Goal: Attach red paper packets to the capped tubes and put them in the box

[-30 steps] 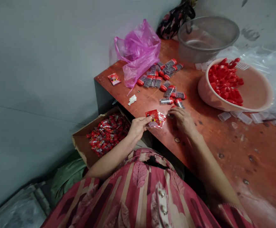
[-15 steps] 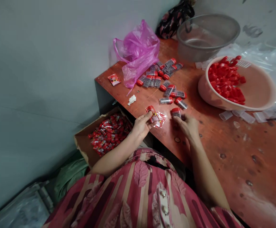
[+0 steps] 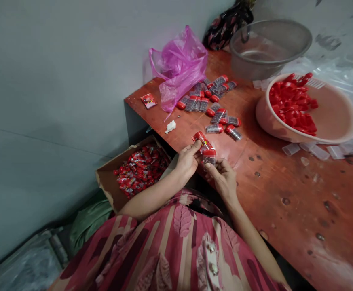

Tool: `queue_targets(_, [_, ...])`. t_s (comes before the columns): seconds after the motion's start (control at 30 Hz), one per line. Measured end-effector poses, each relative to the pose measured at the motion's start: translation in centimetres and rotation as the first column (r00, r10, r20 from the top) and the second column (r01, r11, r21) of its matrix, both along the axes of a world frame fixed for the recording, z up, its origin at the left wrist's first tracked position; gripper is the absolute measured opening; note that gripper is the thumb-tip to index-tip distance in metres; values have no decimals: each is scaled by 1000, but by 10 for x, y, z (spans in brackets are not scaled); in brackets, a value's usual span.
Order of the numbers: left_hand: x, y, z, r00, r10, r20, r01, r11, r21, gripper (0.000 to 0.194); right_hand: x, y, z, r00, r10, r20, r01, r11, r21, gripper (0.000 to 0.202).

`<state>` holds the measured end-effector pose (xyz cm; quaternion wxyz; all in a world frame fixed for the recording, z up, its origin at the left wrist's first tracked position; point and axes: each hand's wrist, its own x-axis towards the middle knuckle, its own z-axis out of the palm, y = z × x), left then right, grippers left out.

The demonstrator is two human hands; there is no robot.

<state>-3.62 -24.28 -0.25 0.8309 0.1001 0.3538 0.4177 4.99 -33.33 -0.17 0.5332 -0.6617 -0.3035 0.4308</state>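
Observation:
Over the table's near edge, my left hand [image 3: 188, 162] pinches a red printed plastic sleeve [image 3: 201, 140] between thumb and fingers. Close beside it my right hand [image 3: 223, 178] grips a small clear container [image 3: 209, 158] with a red cap and dark contents. The capped end meets the sleeve's lower end; whether it is inside cannot be made out. Beyond the hands, several similar red-capped containers [image 3: 218, 116] lie in a loose pile. A flat red printed sleeve [image 3: 149, 101] rests near the table's left corner.
A cardboard box [image 3: 106, 182] of red wrapped pieces [image 3: 142, 169] stands below the table edge at left. On the red table [image 3: 273, 202] are a pink plastic bag [image 3: 179, 64], a white scrap [image 3: 170, 127], a pink basin [image 3: 334, 117] of red caps [image 3: 291, 105], and a grey basin [image 3: 270, 44].
My right hand has lifted the red-capped container off the table and brought it left to my left hand. The printed sleeve is now raised against it.

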Motion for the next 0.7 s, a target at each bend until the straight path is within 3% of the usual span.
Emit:
queue_targets(0.2, [1, 2, 2, 997, -75, -34, 79, 990, 119, 35, 4, 3, -3, 1000, 14, -16, -14, 1000, 27, 25])
queue_targets(0.43, [-3, 4, 1, 964, -235, -125, 256, 946, 200, 36, 4, 4, -8, 998, -17, 56, 12, 996, 89, 22])
queue_targets(0.63, [-5, 6, 0, 928, -305, -216, 351, 908, 228, 31, 9, 7, -9, 981, 40, -188, -30, 998, 55, 22])
queue_targets(0.7, [-5, 8, 0, 916, -329, -231, 382, 893, 240, 30, 10, 7, -8, 983, 26, -180, -16, 998, 56, 22])
